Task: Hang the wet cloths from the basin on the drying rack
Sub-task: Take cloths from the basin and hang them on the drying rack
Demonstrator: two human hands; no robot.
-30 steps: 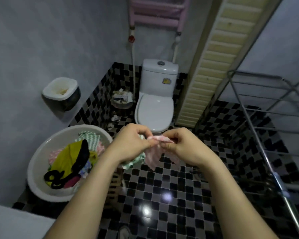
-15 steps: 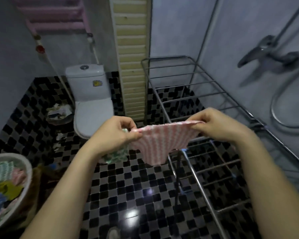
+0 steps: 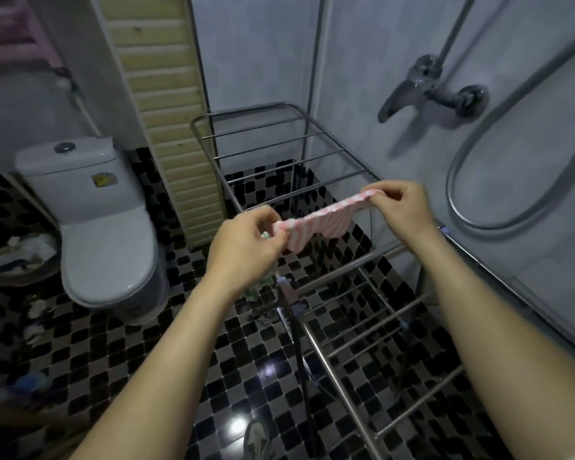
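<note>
A pink-and-white striped cloth (image 3: 316, 220) is stretched between both hands above the metal drying rack (image 3: 299, 137). My left hand (image 3: 246, 247) pinches its near left corner; a bit of green-and-white cloth (image 3: 258, 288) also hangs below that hand. My right hand (image 3: 402, 210) pinches the far right corner, higher up. The cloth sags in the middle over the rack's upper bars, and I cannot tell whether it touches one. The basin is out of view.
A white toilet (image 3: 103, 234) stands to the left, with a waste bin (image 3: 20, 257) beside it. A slatted panel (image 3: 166, 104) rises behind the rack. A shower tap (image 3: 425, 84) and hose (image 3: 512, 180) are on the right wall. The floor is black-and-grey tile.
The view has swung right, away from the basin, towards the rack. Both hands spread the pink cloth out and carried it over the rack's bars.
</note>
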